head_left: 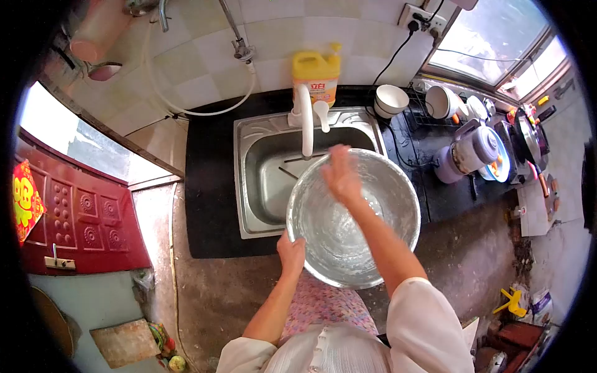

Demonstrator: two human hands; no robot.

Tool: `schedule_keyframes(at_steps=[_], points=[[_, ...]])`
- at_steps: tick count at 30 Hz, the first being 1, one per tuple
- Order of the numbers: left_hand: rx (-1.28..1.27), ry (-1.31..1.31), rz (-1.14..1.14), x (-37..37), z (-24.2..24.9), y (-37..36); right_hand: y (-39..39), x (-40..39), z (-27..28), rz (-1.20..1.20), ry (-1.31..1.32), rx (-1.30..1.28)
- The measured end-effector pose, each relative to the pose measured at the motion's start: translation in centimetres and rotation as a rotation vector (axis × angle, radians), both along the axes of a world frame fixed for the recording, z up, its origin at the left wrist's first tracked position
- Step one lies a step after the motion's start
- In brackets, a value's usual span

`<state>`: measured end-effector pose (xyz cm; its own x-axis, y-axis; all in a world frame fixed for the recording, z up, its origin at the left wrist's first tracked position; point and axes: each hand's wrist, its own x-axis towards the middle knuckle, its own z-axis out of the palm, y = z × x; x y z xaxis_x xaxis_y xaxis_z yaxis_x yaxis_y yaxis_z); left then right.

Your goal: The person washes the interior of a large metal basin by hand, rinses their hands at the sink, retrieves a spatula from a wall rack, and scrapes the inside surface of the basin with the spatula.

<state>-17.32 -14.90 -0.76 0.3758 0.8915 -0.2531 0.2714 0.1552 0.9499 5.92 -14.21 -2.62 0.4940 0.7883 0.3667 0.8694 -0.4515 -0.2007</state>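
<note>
A large round metal basin (326, 239) is tilted over the front right part of the sink, its wet inner wall facing me. My left hand (291, 253) is closed on its near left rim, with the thumb over the edge. Blurred by motion, my right hand (342, 174) is stretched out flat at the inner wall near the far rim, and nothing shows in it. The white faucet (307, 127) stands just left of that hand. Under the basin, the steel sink (255, 180) is partly hidden.
Behind the faucet stands a yellow detergent bottle (315, 78). A white bowl (391, 101), a dish rack (423, 115) and a purple blender-like appliance (469, 152) are on the black counter (208, 205) to the right. A red door (87, 214) is at left.
</note>
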Motion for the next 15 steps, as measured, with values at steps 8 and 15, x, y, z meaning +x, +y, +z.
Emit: schedule_keyframes(at_steps=[8, 15], points=[[0.068, 0.073, -0.045, -0.1, 0.8, 0.0, -9.7, 2.6, 2.6, -0.451, 0.028, -0.242], [0.033, 0.087, -0.030, -0.2, -0.4, -0.2, -9.7, -4.8, -4.9, -0.292, 0.414, -0.299]])
